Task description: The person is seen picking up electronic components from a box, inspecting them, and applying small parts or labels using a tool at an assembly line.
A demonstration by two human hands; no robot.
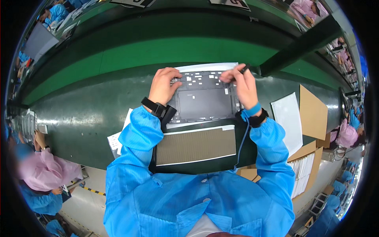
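Note:
A dark grey laptop casing panel [205, 103] lies in front of me, with several small white pieces along its far part. My left hand [162, 86] is bent around the panel's far left edge, thumb and fingers on that edge. Over its far right part is my right hand [245, 87], slightly blurred, with its fingers bent and brought together. A short dark item [244, 68] shows at those fingers; what it is, I cannot make out. Nearer to me lies a brown sheet [195, 146] with fine stripes and a white border.
White paper [209, 67] shows beneath the panel. A white packet [287, 122] and cardboard [313, 112] lie to the right, above a box of white sheets [304, 173]. A green post [302, 46] rises at far right. A blue cord [243, 146] hangs from my right wrist.

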